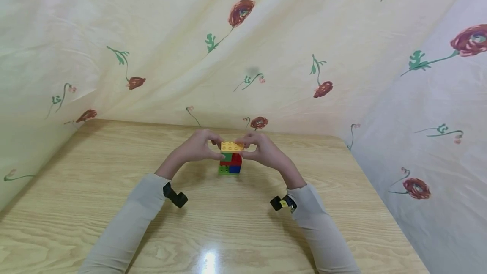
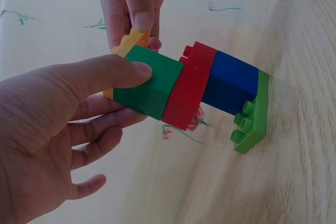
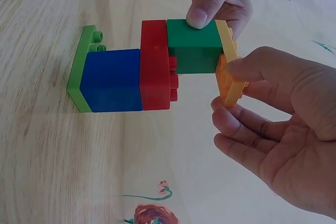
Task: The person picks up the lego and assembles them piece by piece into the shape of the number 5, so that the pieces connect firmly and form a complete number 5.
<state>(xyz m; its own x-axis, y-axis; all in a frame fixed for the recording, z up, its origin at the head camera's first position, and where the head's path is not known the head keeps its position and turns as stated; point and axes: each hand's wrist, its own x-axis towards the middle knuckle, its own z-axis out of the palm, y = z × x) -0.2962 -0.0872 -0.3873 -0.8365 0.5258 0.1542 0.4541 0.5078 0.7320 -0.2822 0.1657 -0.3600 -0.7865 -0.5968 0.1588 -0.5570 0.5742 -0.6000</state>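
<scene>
A stack of toy building bricks stands on the table, far from the near edge. At its base lies a light green plate (image 2: 257,116), with a blue brick (image 3: 113,81) on one half. Above the blue comes a red brick (image 3: 154,77), then a dark green brick (image 2: 147,80) on one end of it. On top sits a thin yellow-orange plate (image 1: 232,146), overhanging the red studs. My left hand (image 1: 198,146) pinches the dark green brick between thumb and fingers. My right hand (image 1: 264,150) pinches the overhanging end of the yellow-orange plate.
The wooden table (image 1: 213,219) carries the stack. A cream cloth (image 1: 171,67) with printed red flowers hangs behind and along the sides. Dark wrist cameras (image 1: 176,195) are strapped to both wrists.
</scene>
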